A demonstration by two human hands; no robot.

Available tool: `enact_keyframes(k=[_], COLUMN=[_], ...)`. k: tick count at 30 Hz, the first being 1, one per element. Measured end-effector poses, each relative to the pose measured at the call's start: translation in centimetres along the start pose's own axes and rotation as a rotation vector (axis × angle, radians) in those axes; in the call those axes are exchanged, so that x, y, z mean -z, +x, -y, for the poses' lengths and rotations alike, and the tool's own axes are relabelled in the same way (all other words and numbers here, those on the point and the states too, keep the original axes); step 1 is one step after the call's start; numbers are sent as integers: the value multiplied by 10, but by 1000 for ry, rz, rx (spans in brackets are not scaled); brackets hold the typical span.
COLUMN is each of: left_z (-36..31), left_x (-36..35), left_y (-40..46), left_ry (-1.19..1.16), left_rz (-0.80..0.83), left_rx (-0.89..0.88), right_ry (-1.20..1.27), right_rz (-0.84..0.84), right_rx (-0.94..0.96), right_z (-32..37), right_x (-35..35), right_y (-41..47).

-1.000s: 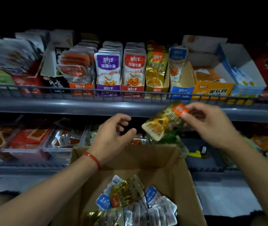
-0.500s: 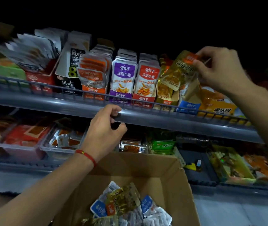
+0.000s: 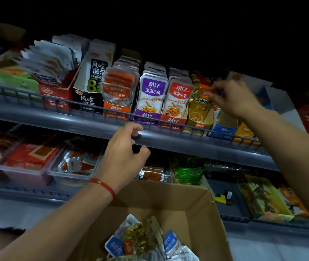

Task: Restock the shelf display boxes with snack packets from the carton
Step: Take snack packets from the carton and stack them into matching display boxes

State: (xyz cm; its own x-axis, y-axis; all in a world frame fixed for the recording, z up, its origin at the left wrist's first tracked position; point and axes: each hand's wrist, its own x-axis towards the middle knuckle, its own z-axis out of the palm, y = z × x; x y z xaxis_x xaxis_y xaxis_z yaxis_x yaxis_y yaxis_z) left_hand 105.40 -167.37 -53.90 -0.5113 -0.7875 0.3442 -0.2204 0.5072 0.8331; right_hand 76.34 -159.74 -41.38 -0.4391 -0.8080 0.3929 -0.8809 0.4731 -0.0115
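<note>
Gold snack packet (image 3: 199, 102) upright at the front of its gold display box (image 3: 198, 122) on the upper shelf, beside red and purple rows. Brown carton (image 3: 204, 213) open below, holding loose gold, blue and white packets (image 3: 142, 240).

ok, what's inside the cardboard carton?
The carton holds loose snack packets: a gold one on top, blue-labelled ones beside it. Lower layers are covered, and the frame edge cuts off the rest.

dark room, grey wire-railed shelves (image 3: 168, 142), pale floor (image 3: 274, 249)
</note>
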Motion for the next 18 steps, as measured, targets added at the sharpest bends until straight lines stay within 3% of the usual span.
enact_keyframes(k=[18], left_z=[-2], left_x=[-3], left_y=[-2], left_ry=[9], left_rz=[15], left_rx=[-4], right_ry=[76], right_rz=[-150], right_rx=[-29], right_z=[8], right_x=[-13], right_y=[15])
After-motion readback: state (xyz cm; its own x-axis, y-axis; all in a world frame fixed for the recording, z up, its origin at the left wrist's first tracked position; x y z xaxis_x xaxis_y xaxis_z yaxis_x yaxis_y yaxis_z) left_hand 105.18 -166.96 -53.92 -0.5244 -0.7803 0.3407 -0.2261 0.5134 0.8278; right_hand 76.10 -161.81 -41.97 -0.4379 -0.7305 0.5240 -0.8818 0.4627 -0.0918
